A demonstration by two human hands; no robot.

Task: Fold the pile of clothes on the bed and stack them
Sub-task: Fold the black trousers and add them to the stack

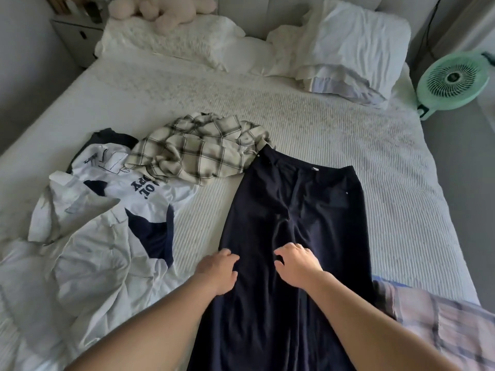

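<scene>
Dark navy trousers (pixel 300 210) lie spread flat on the bed (pixel 348 124), waistband away from me, legs running toward me. My left hand (pixel 218 271) rests on the left leg near its outer edge, fingers bent. On the cloth between the legs rests my right hand (pixel 296 263), its fingers curled down onto the fabric; whether either hand pinches the cloth is not plain. To the left lie a crumpled cream plaid shirt (pixel 198 153), a white and navy printed shirt (pixel 139 188) and a rumpled white shirt (pixel 88 253).
Two pillows (pixel 359 44) and a plush toy (pixel 160 9) sit at the head of the bed. A green fan (pixel 452 79) stands off the right side. A pink plaid cloth (pixel 442 328) lies at the near right corner. A white nightstand (pixel 77 36) stands far left.
</scene>
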